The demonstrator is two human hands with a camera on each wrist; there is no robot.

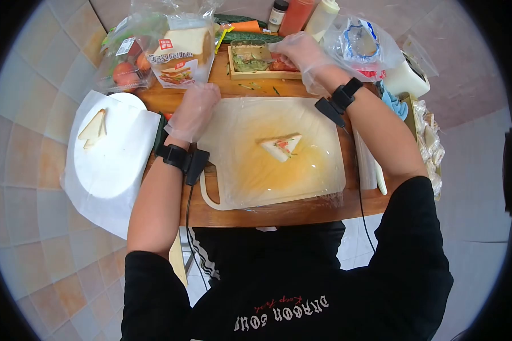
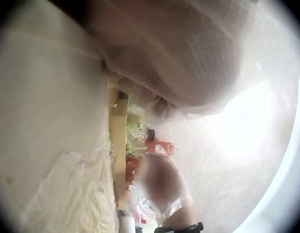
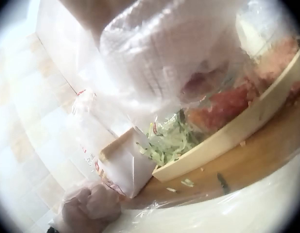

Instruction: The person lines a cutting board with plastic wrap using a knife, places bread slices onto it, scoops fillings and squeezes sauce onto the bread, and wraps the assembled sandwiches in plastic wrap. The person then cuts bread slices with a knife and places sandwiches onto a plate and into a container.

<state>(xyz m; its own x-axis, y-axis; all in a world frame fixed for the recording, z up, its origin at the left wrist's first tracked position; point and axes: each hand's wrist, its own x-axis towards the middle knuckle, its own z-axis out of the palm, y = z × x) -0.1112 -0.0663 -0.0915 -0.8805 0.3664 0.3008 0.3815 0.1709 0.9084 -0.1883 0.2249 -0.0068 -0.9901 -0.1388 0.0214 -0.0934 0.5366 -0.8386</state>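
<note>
Reaching over the long pale-wood tray (image 1: 255,75) lying left-to-right, the clear-plastic-gloved right hand (image 1: 306,55) is nearer; its grip I cannot tell.

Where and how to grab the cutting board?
Probably best by the loop handle at the board's near-left corner, coming from the person's left: hook fingers through the opening, thumb on top. The board lies flat, and that opening gives fingers a way round the edge. I'd support the far side too and keep it level, since a sandwich wedge sits on top.
</note>
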